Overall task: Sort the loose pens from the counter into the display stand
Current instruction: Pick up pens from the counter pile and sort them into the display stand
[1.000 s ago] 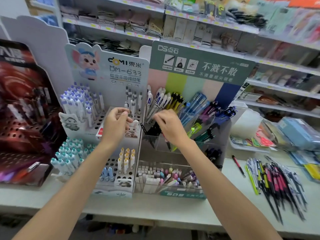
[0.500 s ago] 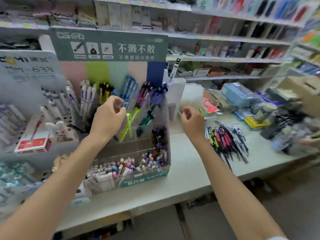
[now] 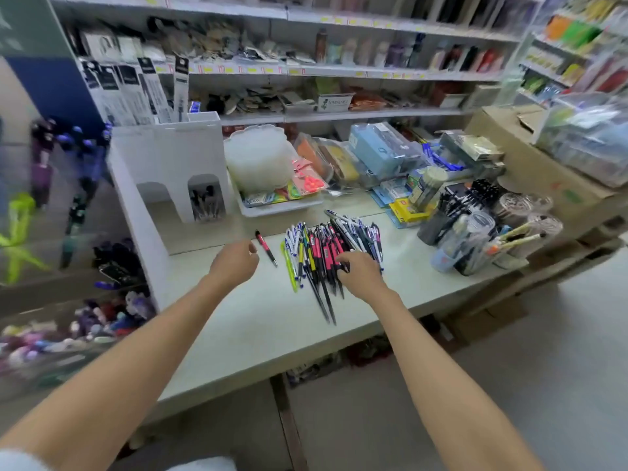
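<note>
On pale counter (image 3: 258,321) under stocked shelves (image 3: 339,114), loose pens (image 3: 323,246) heaped, left fingers (image 3: 249,249) slack, empty, right fingers (image 3: 344,260) touching them

Pale counter (image 3: 258,321) under loose pens (image 3: 326,246), cups (image 3: 475,243).

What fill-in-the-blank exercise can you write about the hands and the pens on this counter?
1. The pile of pens is touched by the person's ____ hand.
2. One red-and-black pen lies apart, on the ____ side of the pile.
3. The left hand hovers beside that pen, and its loosely curled fingers hold ____.
Missing words: right (the right hand is on the pile); left; nothing.
</note>
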Demonstrator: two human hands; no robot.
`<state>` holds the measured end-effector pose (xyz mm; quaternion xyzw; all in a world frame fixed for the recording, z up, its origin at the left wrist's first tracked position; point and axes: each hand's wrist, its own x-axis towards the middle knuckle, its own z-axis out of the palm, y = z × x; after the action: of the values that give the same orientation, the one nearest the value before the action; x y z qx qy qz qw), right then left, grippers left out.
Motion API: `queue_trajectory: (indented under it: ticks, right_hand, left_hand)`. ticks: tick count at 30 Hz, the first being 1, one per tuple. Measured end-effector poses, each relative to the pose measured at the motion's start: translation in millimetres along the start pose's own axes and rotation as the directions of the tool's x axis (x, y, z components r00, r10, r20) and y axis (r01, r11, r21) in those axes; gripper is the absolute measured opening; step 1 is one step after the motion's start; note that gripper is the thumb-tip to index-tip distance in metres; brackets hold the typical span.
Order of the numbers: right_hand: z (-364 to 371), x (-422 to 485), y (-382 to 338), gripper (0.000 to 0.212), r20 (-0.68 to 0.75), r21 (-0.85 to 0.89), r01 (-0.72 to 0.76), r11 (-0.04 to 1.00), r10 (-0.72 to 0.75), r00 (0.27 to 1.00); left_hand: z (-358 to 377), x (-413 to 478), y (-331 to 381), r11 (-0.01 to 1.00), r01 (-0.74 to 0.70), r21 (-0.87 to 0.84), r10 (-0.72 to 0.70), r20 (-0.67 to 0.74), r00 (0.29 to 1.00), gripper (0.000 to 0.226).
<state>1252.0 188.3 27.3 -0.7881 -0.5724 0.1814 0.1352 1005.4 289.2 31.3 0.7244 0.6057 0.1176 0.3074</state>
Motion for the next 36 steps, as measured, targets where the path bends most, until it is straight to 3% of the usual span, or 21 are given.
queue_trajectory:
  ticks: [6, 12, 19, 23, 26, 29, 33, 36]
  right_hand:
    - [-4, 46, 38, 0.033, -0.131, 0.095, 0.023, 0.995, -0.010, 0.991]
    - [0, 104, 58, 0.031, -0.117, 0.137, 0.069, 0.988, -0.053, 0.992]
    - [3, 148, 81, 0.032, -0.063, 0.169, 0.141, 0.975, -0.132, 0.989]
    - [3, 172, 88, 0.030, -0.083, 0.196, 0.172, 0.965, -0.158, 0.984]
    - [14, 183, 89, 0.037, -0.032, 0.182, 0.211, 0.960, -0.208, 0.978]
    - [29, 185, 96, 0.049, 0.036, 0.139, 0.228, 0.964, -0.235, 0.971]
    - [42, 186, 108, 0.056, 0.045, 0.189, 0.216, 0.958, -0.228, 0.973]
    - [46, 190, 113, 0.052, -0.007, 0.231, 0.210, 0.950, -0.215, 0.977]
  left_hand:
    - [59, 57, 1, 0.979, 0.204, -0.008, -0.204, -0.026, 0.979, 0.041]
    - [106, 114, 9, 0.936, 0.350, -0.028, -0.351, -0.104, 0.931, 0.037]
    - [126, 112, -1, 0.946, 0.323, -0.031, -0.323, 0.003, 0.946, 0.020]
    - [139, 110, 17, 0.846, 0.480, -0.231, -0.477, 0.070, 0.876, 0.071]
    - [152, 119, 48, 0.790, 0.571, -0.224, -0.567, 0.089, 0.819, 0.101]
    - [167, 110, 77, 0.808, 0.558, -0.190, -0.563, 0.031, 0.826, 0.113]
    - [174, 82, 70, 0.758, 0.487, -0.433, -0.493, 0.108, 0.864, 0.123]
    - [184, 65, 61, 0.855, 0.399, -0.330, -0.379, 0.126, 0.917, 0.133]
